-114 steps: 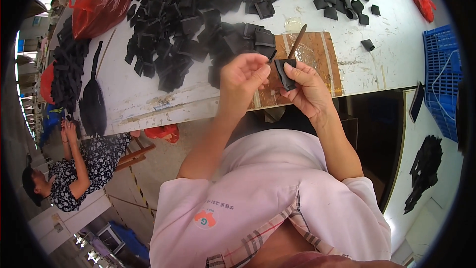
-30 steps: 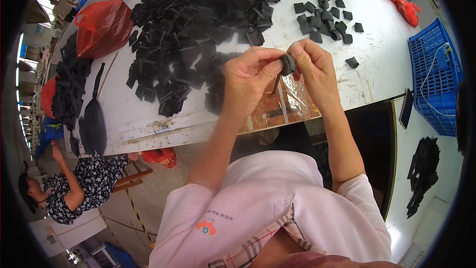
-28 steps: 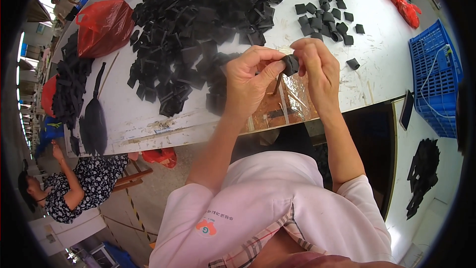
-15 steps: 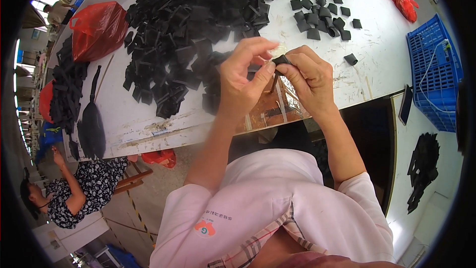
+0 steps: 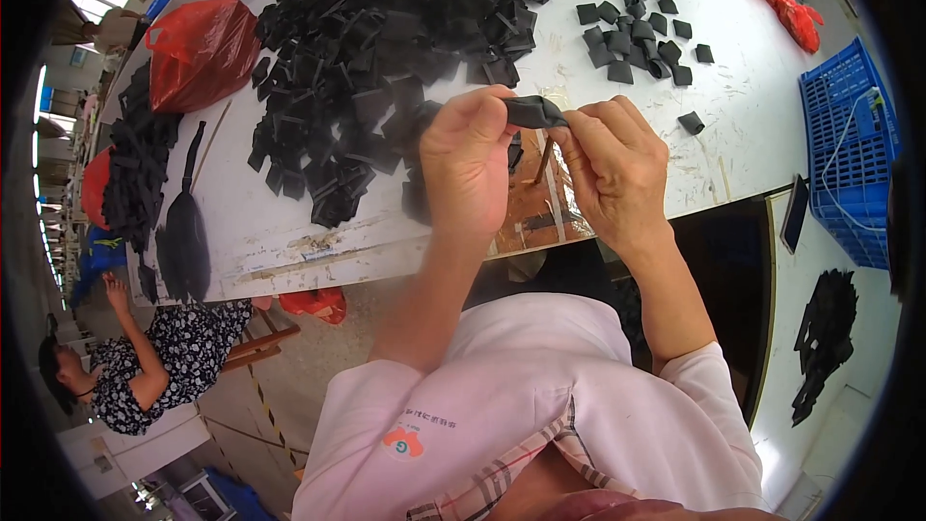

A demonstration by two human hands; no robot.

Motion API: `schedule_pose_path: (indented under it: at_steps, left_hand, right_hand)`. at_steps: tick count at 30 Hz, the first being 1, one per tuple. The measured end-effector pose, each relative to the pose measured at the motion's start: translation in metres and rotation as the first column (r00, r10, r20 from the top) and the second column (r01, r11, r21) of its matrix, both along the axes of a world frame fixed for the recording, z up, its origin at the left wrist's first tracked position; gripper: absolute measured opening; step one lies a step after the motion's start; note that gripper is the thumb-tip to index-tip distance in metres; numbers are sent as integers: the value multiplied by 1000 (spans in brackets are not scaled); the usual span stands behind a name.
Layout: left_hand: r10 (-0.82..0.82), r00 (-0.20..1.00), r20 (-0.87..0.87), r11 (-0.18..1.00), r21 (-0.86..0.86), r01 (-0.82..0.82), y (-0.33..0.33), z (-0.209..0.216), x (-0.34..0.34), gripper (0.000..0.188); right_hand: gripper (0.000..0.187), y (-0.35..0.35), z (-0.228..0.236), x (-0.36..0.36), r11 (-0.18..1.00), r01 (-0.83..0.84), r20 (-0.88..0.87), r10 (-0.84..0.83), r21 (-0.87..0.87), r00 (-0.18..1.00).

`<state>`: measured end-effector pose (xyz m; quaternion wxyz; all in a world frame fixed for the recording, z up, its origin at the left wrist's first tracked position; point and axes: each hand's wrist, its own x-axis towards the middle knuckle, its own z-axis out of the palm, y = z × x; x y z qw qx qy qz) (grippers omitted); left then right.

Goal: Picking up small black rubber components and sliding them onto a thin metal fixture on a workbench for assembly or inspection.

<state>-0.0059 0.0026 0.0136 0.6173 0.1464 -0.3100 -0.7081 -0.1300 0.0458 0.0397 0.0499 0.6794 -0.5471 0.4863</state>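
Observation:
A small black fabric piece (image 5: 536,113) is stretched between my two hands, above the table's near edge. My left hand (image 5: 468,164) pinches its left end between thumb and fingers. The other end is gripped by the thumb and fingertips of my right hand (image 5: 617,169). Under the hands lies a brown board (image 5: 540,224) with clear tape strips and a thin upright rod (image 5: 544,160). Beyond my left hand spreads a big heap of black fabric pieces (image 5: 386,48). A smaller group of folded black pieces (image 5: 637,39) lies farther right, with a single piece (image 5: 691,123) nearer.
A red plastic bag (image 5: 203,58) and a black teardrop-shaped item (image 5: 183,241) lie on the table's left. To the right stand a blue plastic crate (image 5: 849,154) and a phone-like dark slab (image 5: 794,215). A person in a patterned top (image 5: 159,357) sits at the left.
My hands have moved apart, and the black fabric piece, bunched at the fingertips before, is now drawn out lengthwise between them. My left fingers have closed in on its end.

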Motion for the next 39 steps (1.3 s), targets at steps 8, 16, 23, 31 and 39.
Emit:
schedule_pose_path:
  at_steps: [8,16,23,31,39]
  left_hand:
    - [93,981,169,992,-100,-77,1,-8,7,13]
    - [173,735,655,881,-437,183,-18,18,12,12]
    - [210,718,663,882,-446,153,-11,2,10,11]
    - [57,903,426,954,-290,76,-8,-5,7,12]
    - [214,726,653,911,-403,93,-8,-7,9,10]
  right_hand:
    - [13,-3,-11,-6,993,-88,-47,92,81,995]
    - [11,2,3,-4,954,-146,249,80,261,965]
    - [10,-5,-8,-10,942,-257,322,180,217,930]
    - [9,-5,6,-7,980,-121,-13,124,160,992]
    - [9,-6,-20,-7,990,-118,97,111,72,989]
